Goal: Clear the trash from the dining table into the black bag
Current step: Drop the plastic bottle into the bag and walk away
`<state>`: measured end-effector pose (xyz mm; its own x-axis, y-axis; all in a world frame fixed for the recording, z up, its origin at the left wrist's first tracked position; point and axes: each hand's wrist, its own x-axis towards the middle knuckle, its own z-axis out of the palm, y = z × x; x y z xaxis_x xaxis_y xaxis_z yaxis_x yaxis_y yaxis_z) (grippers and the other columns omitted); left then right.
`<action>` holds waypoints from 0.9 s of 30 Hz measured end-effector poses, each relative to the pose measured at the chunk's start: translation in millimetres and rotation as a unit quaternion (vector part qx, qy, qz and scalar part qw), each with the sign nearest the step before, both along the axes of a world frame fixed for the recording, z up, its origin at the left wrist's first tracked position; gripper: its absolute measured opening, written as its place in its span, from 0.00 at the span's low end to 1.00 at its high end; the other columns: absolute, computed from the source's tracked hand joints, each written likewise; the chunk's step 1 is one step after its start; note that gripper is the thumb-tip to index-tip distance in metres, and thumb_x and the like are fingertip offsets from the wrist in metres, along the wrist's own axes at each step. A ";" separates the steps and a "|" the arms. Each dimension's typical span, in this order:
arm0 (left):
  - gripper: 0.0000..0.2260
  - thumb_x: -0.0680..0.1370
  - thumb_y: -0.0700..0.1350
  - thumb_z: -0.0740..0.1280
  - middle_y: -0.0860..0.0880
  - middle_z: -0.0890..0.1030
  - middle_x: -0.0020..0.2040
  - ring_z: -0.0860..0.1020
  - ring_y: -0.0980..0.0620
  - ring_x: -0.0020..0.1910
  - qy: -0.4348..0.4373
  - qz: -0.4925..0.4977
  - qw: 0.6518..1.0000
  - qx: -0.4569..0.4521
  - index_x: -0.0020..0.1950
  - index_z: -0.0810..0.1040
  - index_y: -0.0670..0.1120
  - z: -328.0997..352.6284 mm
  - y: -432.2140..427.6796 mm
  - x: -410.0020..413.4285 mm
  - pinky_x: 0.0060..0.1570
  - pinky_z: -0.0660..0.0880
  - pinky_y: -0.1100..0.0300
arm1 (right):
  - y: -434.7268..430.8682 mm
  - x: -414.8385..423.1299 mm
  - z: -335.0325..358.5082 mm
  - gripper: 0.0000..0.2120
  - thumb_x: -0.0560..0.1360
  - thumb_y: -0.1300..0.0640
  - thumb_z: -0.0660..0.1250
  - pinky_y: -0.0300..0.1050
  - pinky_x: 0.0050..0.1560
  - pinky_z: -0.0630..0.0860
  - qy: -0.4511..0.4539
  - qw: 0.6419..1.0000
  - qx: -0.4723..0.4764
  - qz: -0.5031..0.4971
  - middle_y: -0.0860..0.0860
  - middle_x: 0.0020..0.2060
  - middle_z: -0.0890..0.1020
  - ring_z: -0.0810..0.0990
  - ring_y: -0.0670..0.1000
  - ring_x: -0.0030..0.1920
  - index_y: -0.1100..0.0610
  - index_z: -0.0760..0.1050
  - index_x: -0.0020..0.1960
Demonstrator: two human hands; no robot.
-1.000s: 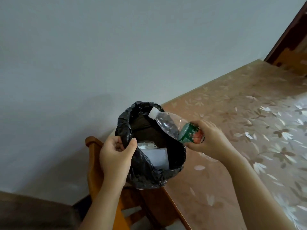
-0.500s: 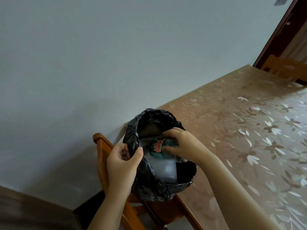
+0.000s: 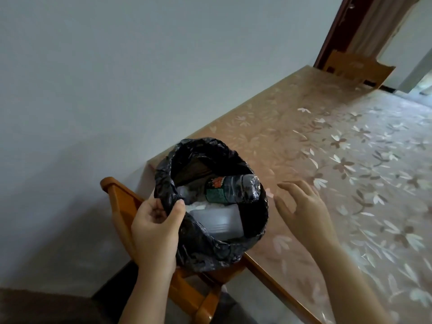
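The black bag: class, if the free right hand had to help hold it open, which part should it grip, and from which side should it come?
Probably the rolled rim of the black bag on its table side, opposite the left hand, which pinches the near-left rim. The right hand is open just beside that edge, above the table, and the rolled rim offers a thick fold to pinch.

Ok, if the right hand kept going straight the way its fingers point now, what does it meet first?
Probably the near rim of the black bag: the open right hand points up-left toward it over the table. Depth is unclear, so it might pass above.
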<state>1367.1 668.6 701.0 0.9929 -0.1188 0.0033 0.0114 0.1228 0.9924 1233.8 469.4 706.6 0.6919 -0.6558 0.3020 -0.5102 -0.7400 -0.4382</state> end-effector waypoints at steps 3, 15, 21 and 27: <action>0.14 0.71 0.39 0.71 0.59 0.80 0.29 0.78 0.60 0.31 0.006 -0.026 0.999 -0.017 0.32 0.79 0.58 -3.9 -4.4 -19.3 0.31 0.76 0.66 | 6.0 -39.4 -8.5 0.14 0.71 0.56 0.68 0.59 0.53 0.75 0.029 0.999 -0.003 -0.047 0.55 0.53 0.79 0.76 0.59 0.55 0.58 0.76 0.55; 0.09 0.71 0.37 0.71 0.47 0.76 0.34 0.75 0.47 0.36 0.036 -0.184 0.982 0.001 0.35 0.75 0.49 7.4 -61.8 -146.0 0.40 0.74 0.50 | 23.0 -224.6 -15.5 0.14 0.71 0.58 0.68 0.55 0.56 0.72 0.047 0.974 0.025 -0.222 0.56 0.55 0.79 0.75 0.59 0.57 0.58 0.76 0.56; 0.10 0.67 0.42 0.73 0.51 0.78 0.33 0.77 0.52 0.34 0.029 -0.284 0.958 0.008 0.31 0.78 0.55 21.0 -97.5 -264.4 0.39 0.75 0.51 | 23.5 -346.6 1.7 0.12 0.71 0.59 0.68 0.53 0.55 0.73 -0.001 0.961 0.004 -0.277 0.57 0.54 0.80 0.76 0.58 0.55 0.60 0.77 0.54; 0.07 0.57 0.55 0.72 0.48 0.77 0.34 0.76 0.46 0.35 0.021 -0.395 0.918 0.042 0.31 0.78 0.56 29.2 -125.5 -390.4 0.37 0.74 0.49 | 38.9 -487.6 8.7 0.13 0.69 0.61 0.70 0.55 0.52 0.75 -0.019 0.936 -0.004 -0.353 0.57 0.51 0.81 0.78 0.60 0.52 0.61 0.77 0.53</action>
<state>976.7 543.1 730.2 0.5960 -0.7996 -0.0743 0.1016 -0.0167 0.9947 746.1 508.4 715.3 0.0764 -0.9426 0.3252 -0.8567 -0.2289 -0.4622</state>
